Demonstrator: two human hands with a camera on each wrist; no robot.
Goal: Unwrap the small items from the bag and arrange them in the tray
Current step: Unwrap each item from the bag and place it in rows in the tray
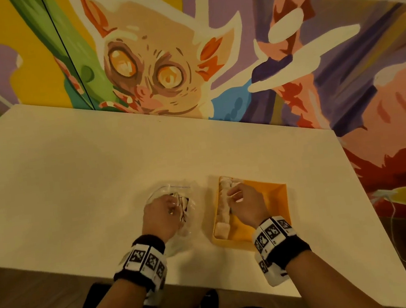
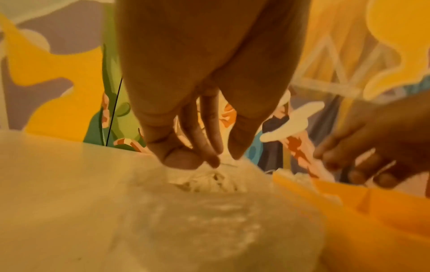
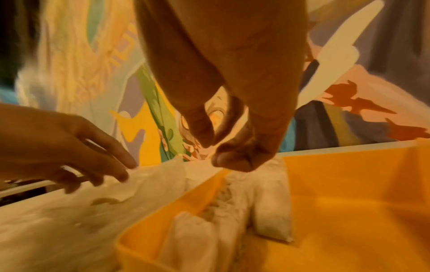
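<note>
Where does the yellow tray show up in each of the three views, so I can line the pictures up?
Head view: yellow tray right of centre on the table, under the right hand.
Left wrist view: its near wall at the right edge.
Right wrist view: it fills the lower right, white packets lined along its left side.
Shared landmark: the clear plastic bag just left of the tray.

Orange-yellow tray (image 1: 275, 196); pale whitish packets (image 3: 272, 206) in it; clear bag (image 1: 170, 190); cream table (image 1: 73, 181); black-and-white checked wristbands (image 1: 145, 259); multicoloured mural (image 1: 184, 42).

left hand (image 2: 197, 128) fingertips on clear bag (image 2: 209, 211)
</note>
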